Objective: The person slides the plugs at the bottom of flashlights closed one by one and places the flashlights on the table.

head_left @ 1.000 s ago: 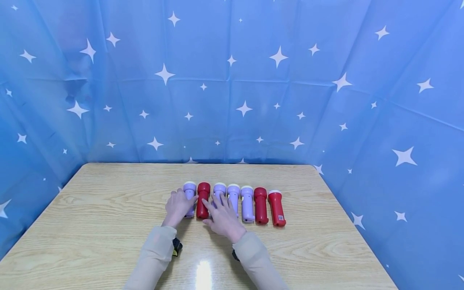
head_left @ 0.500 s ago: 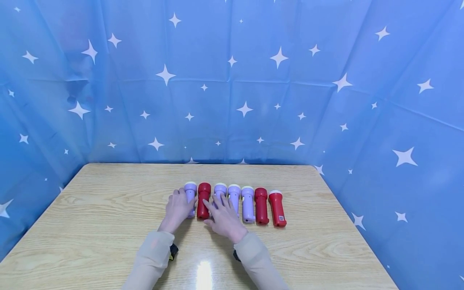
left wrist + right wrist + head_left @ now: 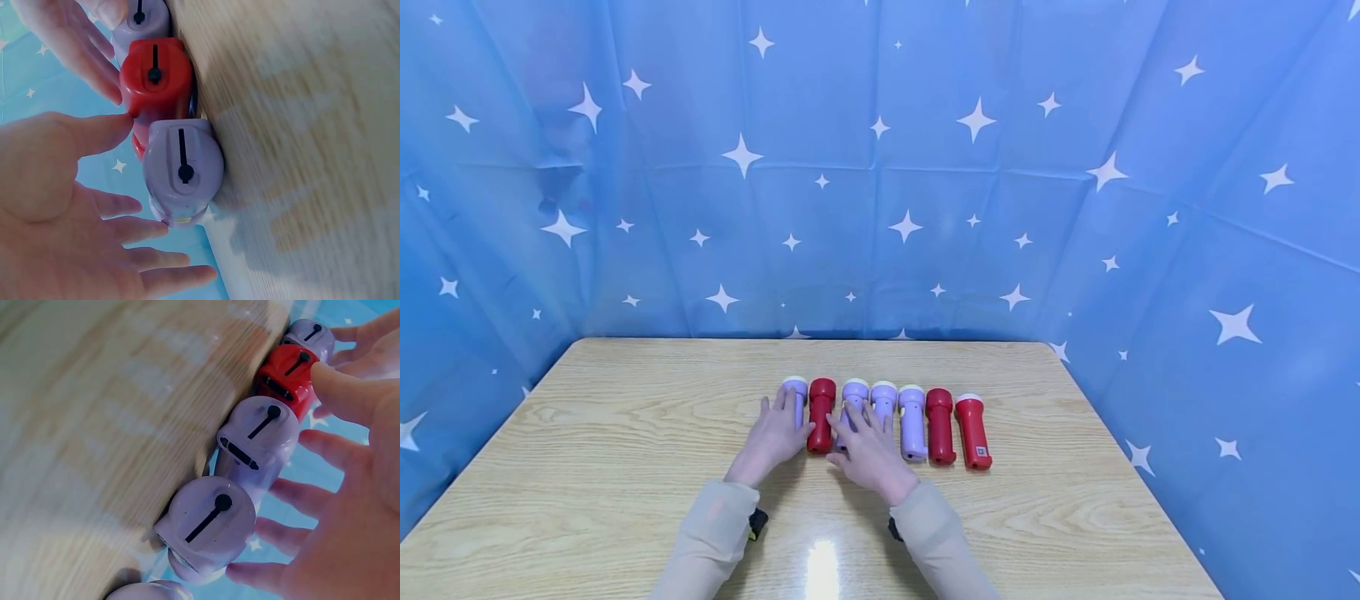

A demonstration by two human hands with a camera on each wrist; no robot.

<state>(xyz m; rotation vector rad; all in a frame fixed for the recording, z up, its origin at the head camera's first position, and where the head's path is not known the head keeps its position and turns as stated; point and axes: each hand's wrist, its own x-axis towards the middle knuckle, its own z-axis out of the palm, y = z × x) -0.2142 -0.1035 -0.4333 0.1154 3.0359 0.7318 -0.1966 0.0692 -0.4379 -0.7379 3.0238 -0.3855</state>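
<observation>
A row of purple and red flashlights lies side by side on the table. My left hand [image 3: 777, 435] lies over the leftmost purple flashlight [image 3: 799, 400], fingers extended. In the left wrist view, its thumb reaches the red flashlight [image 3: 156, 78], and the other fingers lie along the purple flashlight [image 3: 184, 165]. My right hand [image 3: 868, 454] spreads over the third and fourth flashlights, both purple, partly hiding them. In the right wrist view, its fingertips touch or nearly touch the purple flashlights [image 3: 206, 519], while the thumb is by the red flashlight [image 3: 290, 372].
Right of my hands lie another purple flashlight [image 3: 912, 425], a dark red flashlight [image 3: 940, 427] and a tilted red flashlight with a white rim [image 3: 973, 432]. The wooden table [image 3: 1075, 500] ends at a blue star-patterned curtain [image 3: 880, 208].
My left hand has shifted slightly right, and its fingers have straightened over the leftmost flashlight. My right hand has slid slightly right and toward me. The row looks almost unchanged.
</observation>
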